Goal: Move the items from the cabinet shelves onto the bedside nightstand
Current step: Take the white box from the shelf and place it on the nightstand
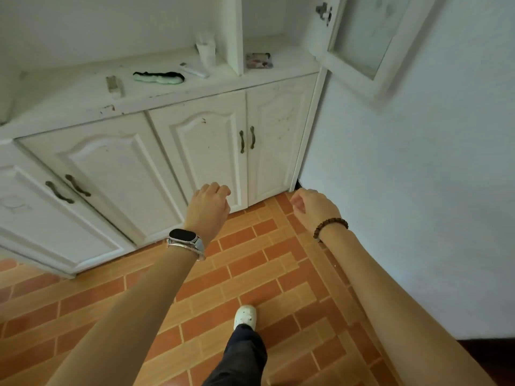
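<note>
Left hand [209,203] and right hand [312,204] hang loosely curled, empty, below the cabinet shelf [69,93], likely poised to collect its remote control [193,70]

Along the cabinet shelf [69,98], left to right: a block [113,84], a band [158,77], a stick [193,70] and, behind the stick, a tub [206,52]; right of the divider [235,37], a card [258,60]. Closed doors [200,151] lie below the shelf, an open door [362,37] above right, a wall [418,190] at right, floor [250,260] before the cabinet
</note>
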Motion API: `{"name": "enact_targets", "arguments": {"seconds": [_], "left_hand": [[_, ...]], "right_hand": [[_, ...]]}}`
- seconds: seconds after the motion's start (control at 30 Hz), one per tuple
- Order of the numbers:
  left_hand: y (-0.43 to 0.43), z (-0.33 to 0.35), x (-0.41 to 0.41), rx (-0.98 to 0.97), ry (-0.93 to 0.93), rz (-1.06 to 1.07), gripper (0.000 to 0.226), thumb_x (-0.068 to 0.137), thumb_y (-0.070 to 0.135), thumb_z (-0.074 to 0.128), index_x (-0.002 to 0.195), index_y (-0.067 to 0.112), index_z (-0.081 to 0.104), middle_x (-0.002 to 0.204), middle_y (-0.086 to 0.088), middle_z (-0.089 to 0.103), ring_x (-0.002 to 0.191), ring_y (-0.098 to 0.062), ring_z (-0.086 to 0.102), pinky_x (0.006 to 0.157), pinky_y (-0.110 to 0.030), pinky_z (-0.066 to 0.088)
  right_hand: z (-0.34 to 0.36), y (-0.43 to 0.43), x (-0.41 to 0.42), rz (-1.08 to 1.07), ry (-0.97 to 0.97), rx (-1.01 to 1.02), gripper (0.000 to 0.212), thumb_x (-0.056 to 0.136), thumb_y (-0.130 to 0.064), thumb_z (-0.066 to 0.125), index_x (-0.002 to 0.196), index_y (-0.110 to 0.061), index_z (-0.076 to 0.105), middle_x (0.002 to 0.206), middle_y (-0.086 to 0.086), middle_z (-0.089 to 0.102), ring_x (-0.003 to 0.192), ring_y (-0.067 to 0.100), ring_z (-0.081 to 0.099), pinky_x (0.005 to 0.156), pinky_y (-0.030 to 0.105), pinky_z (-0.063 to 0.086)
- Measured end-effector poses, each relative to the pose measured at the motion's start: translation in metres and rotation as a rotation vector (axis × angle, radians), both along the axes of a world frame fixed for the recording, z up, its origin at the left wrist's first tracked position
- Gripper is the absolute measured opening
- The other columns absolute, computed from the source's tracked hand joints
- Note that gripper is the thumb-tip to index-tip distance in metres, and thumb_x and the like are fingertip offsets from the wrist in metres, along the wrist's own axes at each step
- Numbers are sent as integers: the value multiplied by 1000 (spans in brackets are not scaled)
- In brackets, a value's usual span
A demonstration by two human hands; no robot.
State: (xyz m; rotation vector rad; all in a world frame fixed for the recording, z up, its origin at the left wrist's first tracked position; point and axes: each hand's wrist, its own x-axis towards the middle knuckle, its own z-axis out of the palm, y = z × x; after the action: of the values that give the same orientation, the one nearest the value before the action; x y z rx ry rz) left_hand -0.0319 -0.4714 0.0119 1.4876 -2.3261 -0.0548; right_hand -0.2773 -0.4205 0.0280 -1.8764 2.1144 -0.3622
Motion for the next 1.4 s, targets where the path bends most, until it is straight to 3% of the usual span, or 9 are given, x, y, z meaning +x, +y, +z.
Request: {"name": "enact_targets", "arguments": {"seconds": [0.27, 0.57, 0.9, 1.07, 1.4], "left_hand": [[-128, 15, -14, -29, 8, -55, 24, 89, 7, 51, 110, 7, 62, 101, -10, 64, 90, -26, 57, 81, -37, 47], [-206, 17, -44, -3, 28, -95, 24, 87, 5, 53, 108, 6, 64, 99, -11, 65, 88, -26, 58, 79, -39, 48], [-303, 18, -93, -22, 60, -31, 20, 85, 4, 55, 102, 5, 64, 93, -12, 64, 83, -29, 58, 75, -42, 49], [-360, 37, -130, -65, 90, 20, 20, 84, 4, 55, 103, 6, 64, 94, -10, 64, 86, -27, 58, 76, -41, 50], [-441, 86, -189, -180, 173, 78, 20, 86, 5, 57, 104, 6, 64, 95, -9, 64, 85, -25, 57, 77, -37, 50]], "right_hand": [[10, -113, -16, -68, -10, -55, 20, 94, -18, 49, 110, -20, 61, 105, -2, 63, 91, 17, 62, 73, 32, 52], [3, -185, -40, -95, -13, -23, 19, 95, -19, 51, 111, -20, 60, 107, 0, 63, 90, 18, 61, 76, 34, 53], [11, -309, -88, -11, -16, -28, 18, 95, -20, 51, 111, -20, 59, 106, -1, 62, 91, 17, 61, 79, 36, 54], [31, -379, -121, 55, -38, -70, 18, 95, -21, 52, 111, -19, 59, 107, -1, 62, 90, 17, 61, 76, 32, 53], [81, -482, -167, 152, -95, -189, 17, 94, -20, 54, 110, -19, 60, 106, 0, 62, 92, 18, 62, 80, 37, 56]]}}
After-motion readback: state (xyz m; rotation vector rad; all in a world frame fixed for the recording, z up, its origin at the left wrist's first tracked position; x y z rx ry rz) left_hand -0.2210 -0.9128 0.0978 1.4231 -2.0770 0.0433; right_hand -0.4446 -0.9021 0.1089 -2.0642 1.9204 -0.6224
